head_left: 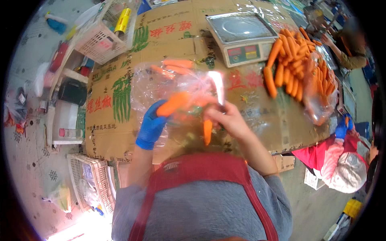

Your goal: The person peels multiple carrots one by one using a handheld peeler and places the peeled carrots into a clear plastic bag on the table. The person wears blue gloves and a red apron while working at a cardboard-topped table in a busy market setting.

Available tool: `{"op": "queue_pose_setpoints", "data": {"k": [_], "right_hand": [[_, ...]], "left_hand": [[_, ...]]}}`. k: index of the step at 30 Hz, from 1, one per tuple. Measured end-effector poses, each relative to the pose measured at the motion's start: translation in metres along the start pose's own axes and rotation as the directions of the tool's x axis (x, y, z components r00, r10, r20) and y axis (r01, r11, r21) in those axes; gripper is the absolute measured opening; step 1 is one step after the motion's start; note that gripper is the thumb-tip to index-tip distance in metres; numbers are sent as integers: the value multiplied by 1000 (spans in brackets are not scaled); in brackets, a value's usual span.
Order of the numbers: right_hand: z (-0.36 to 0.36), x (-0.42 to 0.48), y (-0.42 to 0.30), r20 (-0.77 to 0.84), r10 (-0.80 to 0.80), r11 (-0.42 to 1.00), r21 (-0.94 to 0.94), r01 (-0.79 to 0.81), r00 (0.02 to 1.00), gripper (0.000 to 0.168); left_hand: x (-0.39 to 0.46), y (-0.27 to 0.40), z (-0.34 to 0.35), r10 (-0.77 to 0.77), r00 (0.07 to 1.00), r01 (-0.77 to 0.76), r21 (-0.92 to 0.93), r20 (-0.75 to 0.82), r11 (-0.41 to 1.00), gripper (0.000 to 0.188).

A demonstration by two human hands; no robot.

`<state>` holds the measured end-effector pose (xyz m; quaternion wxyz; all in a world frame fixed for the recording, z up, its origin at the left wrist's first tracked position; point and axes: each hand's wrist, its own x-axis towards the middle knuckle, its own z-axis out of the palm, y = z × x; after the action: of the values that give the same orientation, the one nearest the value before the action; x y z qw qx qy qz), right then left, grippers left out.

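Observation:
My left hand [152,125], in a blue glove, grips a thick carrot [173,104] that is blurred. Bare, my right hand [224,116] closes around the dark handle of what looks like a knife [217,86], its blade bright with glare and angled away from me. A narrower carrot [207,132] shows just below the right fingers; whether they hold it or it lies on the cardboard, I cannot tell. Beyond the hands, a clear plastic bag [144,81] is spread out, with several carrots [178,64] at its far end.
Printed cardboard [193,48] covers the table. A weighing scale [241,33] stands beyond, beside a big carrot heap [289,63] and bagged carrots [319,87]. At the left is a white plastic crate [101,39]. Two people work at the right, one wearing a pale hat [346,173].

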<state>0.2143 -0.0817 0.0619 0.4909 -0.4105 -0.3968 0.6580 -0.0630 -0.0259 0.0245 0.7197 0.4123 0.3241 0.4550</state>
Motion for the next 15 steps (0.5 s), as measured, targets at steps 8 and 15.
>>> {"op": "queue_pose_setpoints", "data": {"k": [8, 15], "right_hand": [[-2, -20, 6, 114, -33, 961, 276, 0, 993, 26], [0, -38, 28, 140, 30, 1000, -4, -30, 990, 18]], "left_hand": [[5, -15, 52, -23, 995, 37, -145, 98, 989, 57], [6, -11, 89, -240, 965, 263, -494, 109, 829, 54]]}}
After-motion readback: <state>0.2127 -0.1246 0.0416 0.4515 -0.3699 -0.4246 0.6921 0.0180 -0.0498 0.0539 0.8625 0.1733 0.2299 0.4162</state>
